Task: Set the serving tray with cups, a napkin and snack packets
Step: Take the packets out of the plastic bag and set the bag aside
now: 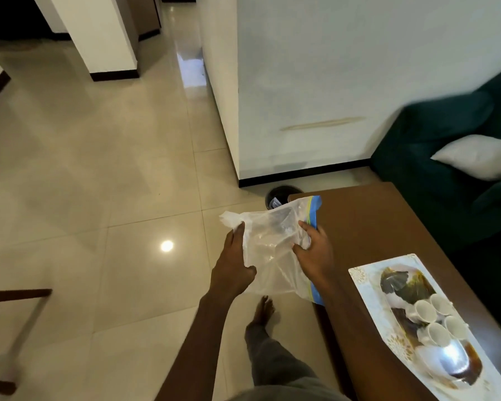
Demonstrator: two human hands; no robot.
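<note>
A clear plastic zip bag (272,241) with a blue seal strip hangs in the air beside the brown table's left edge. My right hand (313,253) grips its right side near the seal. My left hand (235,264) lies flat against its left side, fingers extended. The bag's contents are too faint to tell. A patterned rectangular serving tray (368,287) lies on the table at lower right. Several small white cups (437,319) stand clustered on the tray.
The brown table (373,224) runs along the right. A dark bin (278,195) stands on the floor past the table's far corner, by a white wall. A green sofa (434,146) with a white cushion sits behind. My bare foot (262,311) rests on the tiled floor.
</note>
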